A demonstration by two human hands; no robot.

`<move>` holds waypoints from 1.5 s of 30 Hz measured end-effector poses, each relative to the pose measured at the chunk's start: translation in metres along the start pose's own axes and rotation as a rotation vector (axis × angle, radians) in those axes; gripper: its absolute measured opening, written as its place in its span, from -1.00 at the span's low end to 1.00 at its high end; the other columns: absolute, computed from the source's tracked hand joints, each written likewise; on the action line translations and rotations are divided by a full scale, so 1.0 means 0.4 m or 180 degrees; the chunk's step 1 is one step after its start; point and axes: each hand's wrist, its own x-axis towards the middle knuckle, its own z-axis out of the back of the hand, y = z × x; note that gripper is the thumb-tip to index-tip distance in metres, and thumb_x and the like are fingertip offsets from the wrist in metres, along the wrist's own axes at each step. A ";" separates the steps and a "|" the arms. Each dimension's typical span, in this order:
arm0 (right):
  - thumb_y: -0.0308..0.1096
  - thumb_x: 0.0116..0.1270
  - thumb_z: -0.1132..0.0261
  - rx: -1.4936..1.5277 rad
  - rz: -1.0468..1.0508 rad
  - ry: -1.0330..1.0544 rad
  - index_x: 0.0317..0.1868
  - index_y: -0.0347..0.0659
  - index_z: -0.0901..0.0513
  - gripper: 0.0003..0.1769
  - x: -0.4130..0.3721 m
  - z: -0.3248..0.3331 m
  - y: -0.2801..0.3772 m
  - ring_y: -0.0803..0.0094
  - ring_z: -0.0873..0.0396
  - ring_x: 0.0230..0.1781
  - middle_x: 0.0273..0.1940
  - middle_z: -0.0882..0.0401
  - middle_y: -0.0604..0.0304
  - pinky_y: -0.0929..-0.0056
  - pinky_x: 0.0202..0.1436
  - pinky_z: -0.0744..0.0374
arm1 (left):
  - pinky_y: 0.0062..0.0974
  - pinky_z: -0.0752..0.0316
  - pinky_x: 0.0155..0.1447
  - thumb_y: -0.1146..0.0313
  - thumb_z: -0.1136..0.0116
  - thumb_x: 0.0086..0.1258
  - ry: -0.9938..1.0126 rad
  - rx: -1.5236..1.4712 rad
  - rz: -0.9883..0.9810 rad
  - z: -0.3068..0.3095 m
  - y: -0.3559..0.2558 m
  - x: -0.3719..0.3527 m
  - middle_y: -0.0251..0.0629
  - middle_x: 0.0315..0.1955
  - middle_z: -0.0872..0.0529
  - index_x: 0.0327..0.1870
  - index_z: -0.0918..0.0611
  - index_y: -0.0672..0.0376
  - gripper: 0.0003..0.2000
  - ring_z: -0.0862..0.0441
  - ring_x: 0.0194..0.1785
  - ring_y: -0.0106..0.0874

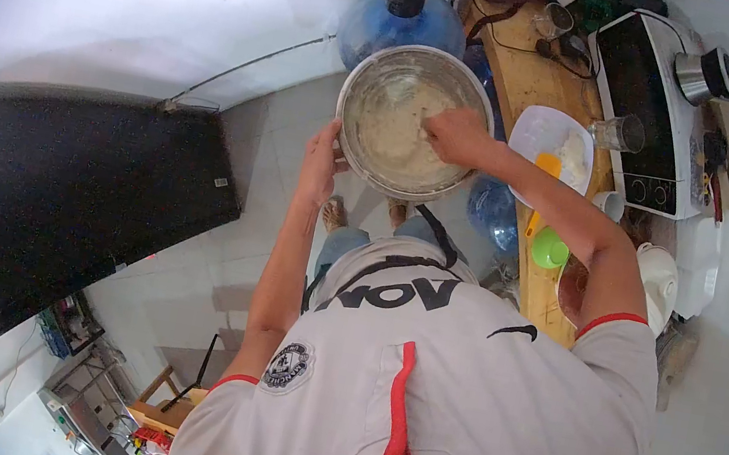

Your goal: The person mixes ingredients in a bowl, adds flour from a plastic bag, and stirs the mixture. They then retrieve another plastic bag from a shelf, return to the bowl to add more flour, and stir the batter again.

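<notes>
A round metal bowl (347,148) with a pale, doughy mixture (391,130) inside is held out in front of the body. My left hand (322,158) grips the bowl's rim at its lower left, fingers partly hidden behind the wall. Inside the bowl, my right hand (455,136) reaches in from the right with its fingers closed at the mixture; what they hold, if anything, is too small to make out.
Blue water bottles (375,30) stand behind and below the bowl. On the right, a wooden counter (527,71) bears a white plate (538,127), a green cup (550,249), a glass (620,133) and a microwave (643,111). A large black panel (87,198) is at left.
</notes>
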 end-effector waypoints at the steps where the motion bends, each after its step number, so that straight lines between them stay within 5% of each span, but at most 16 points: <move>1: -0.37 -0.02 -0.19 -0.0108 -0.0186 0.0040 -0.41 -0.19 -0.60 -0.86 -0.002 0.015 -0.017 0.07 -0.60 -0.40 -0.45 -0.59 -0.05 0.11 -0.40 -0.54 | -0.50 -0.50 -0.27 0.07 0.12 0.36 -0.0056 -0.0029 -0.0006 -0.001 0.004 -0.002 -0.31 -0.28 -0.61 -0.08 -0.52 0.24 -0.61 -0.58 -0.32 -0.47; 3: -0.39 -0.02 -0.18 -0.0311 -0.0574 0.0135 -0.39 -0.20 -0.59 -0.85 -0.007 0.055 -0.061 0.06 -0.59 -0.36 -0.45 -0.58 -0.07 0.09 -0.34 -0.54 | -0.49 -0.50 -0.26 0.07 0.13 0.36 -0.0095 -0.0046 -0.0002 -0.005 0.007 -0.006 -0.31 -0.29 -0.61 -0.10 -0.53 0.24 -0.61 -0.58 -0.32 -0.46; 6: -0.37 0.02 -0.17 -0.0237 -0.0308 -0.0631 -0.35 -0.19 -0.56 -0.84 0.026 0.037 -0.061 0.04 -0.58 -0.45 -0.53 -0.57 -0.02 0.13 -0.42 -0.51 | -0.47 -0.51 -0.26 0.07 0.13 0.36 -0.0013 0.0012 0.0022 -0.020 -0.011 -0.013 -0.31 -0.28 -0.61 -0.09 -0.53 0.23 -0.61 -0.58 -0.31 -0.46; 9: -0.38 -0.04 -0.21 0.0027 0.0197 0.0256 -0.39 -0.20 -0.60 -0.84 0.000 0.024 0.018 0.07 -0.60 -0.36 -0.43 -0.59 -0.06 0.14 -0.38 -0.56 | -0.47 -0.50 -0.24 0.07 0.13 0.36 -0.0052 0.0089 0.0011 -0.018 -0.026 -0.015 -0.32 -0.27 -0.61 -0.07 -0.52 0.22 -0.61 -0.58 -0.29 -0.46; 13: -0.31 0.00 -0.21 -0.0400 -0.0027 -0.0028 -0.42 -0.16 -0.61 -0.85 -0.015 0.040 -0.107 0.12 -0.62 -0.47 -0.51 -0.59 0.01 0.12 -0.49 -0.55 | -0.46 -0.48 -0.19 0.07 0.14 0.37 -0.0164 0.0147 -0.0057 -0.006 -0.019 -0.022 -0.32 -0.25 -0.61 -0.06 -0.52 0.21 -0.61 -0.57 -0.28 -0.46; 17: -0.29 0.02 -0.18 -0.0702 0.0041 -0.0569 -0.43 -0.15 -0.61 -0.85 0.018 0.054 -0.052 0.15 -0.62 -0.49 -0.54 -0.59 0.05 0.18 -0.56 -0.53 | -0.45 -0.46 -0.17 0.05 0.15 0.37 -0.0061 0.0135 -0.0017 -0.013 -0.016 -0.017 -0.30 -0.21 -0.59 -0.03 -0.50 0.21 -0.59 -0.57 -0.25 -0.45; 20: -0.36 0.01 -0.19 -0.0337 0.0583 0.0099 -0.40 -0.18 -0.59 -0.87 -0.010 0.025 -0.038 0.15 -0.61 -0.47 -0.52 -0.58 0.04 0.18 -0.56 -0.52 | -0.46 -0.46 -0.17 0.03 0.16 0.36 -0.0040 -0.0028 0.0027 0.004 -0.002 -0.007 -0.29 -0.19 -0.58 -0.02 -0.49 0.21 -0.58 -0.57 -0.23 -0.44; 23: -0.45 -0.02 -0.20 -0.0541 -0.0212 -0.0310 -0.36 -0.17 -0.57 -0.85 0.007 0.058 -0.073 0.12 -0.61 -0.45 -0.49 -0.58 0.02 0.16 -0.54 -0.52 | -0.46 -0.45 -0.17 0.03 0.15 0.36 -0.0037 0.0020 -0.0023 0.008 0.003 -0.012 -0.29 -0.17 -0.58 -0.01 -0.48 0.23 -0.57 -0.56 -0.22 -0.43; 29: -0.38 0.03 -0.20 -0.0464 0.0494 0.0317 -0.36 -0.12 -0.58 -0.87 0.013 0.033 -0.042 0.15 -0.61 -0.47 -0.52 -0.57 0.02 0.17 -0.55 -0.52 | -0.44 -0.44 -0.17 0.03 0.14 0.35 -0.0180 -0.0036 -0.0039 0.000 -0.011 -0.017 -0.30 -0.19 -0.58 -0.05 -0.51 0.21 -0.59 -0.56 -0.25 -0.43; 32: -0.35 0.06 -0.17 -0.0634 -0.0111 -0.0224 -0.34 -0.13 -0.57 -0.86 0.028 0.125 -0.054 0.14 -0.61 -0.46 -0.52 -0.56 0.00 0.17 -0.50 -0.53 | -0.44 -0.45 -0.18 0.04 0.12 0.35 -0.0056 0.0023 0.0051 0.022 -0.011 -0.007 -0.32 -0.21 -0.59 -0.08 -0.52 0.19 -0.61 -0.56 -0.27 -0.44; 35: -0.39 0.09 -0.13 -0.0418 0.0213 -0.0812 -0.27 -0.14 -0.57 -0.82 0.085 0.069 -0.026 0.13 -0.61 -0.46 -0.51 -0.57 0.00 0.18 -0.49 -0.53 | -0.46 -0.45 -0.19 0.04 0.12 0.35 -0.0089 0.0014 0.0022 -0.010 -0.032 -0.013 -0.34 -0.24 -0.60 -0.10 -0.53 0.18 -0.62 -0.56 -0.29 -0.45; 41: -0.45 0.08 -0.10 -0.0508 0.0834 0.0279 -0.15 -0.16 -0.54 -0.72 0.049 0.075 0.017 0.10 -0.59 -0.45 -0.49 -0.57 0.01 0.14 -0.46 -0.53 | -0.47 -0.45 -0.20 0.03 0.12 0.35 -0.0152 -0.0132 0.0003 0.042 -0.033 0.001 -0.37 -0.26 -0.59 -0.12 -0.53 0.17 -0.62 -0.56 -0.29 -0.46; 45: -0.47 0.06 -0.11 -0.0134 -0.0081 -0.0690 -0.10 -0.17 -0.51 -0.67 0.101 0.137 -0.015 0.06 -0.59 -0.39 -0.45 -0.57 -0.05 0.10 -0.36 -0.53 | -0.48 -0.45 -0.22 0.04 0.13 0.36 -0.0134 -0.0147 -0.0121 0.045 -0.056 -0.014 -0.35 -0.27 -0.60 -0.12 -0.52 0.19 -0.62 -0.56 -0.29 -0.46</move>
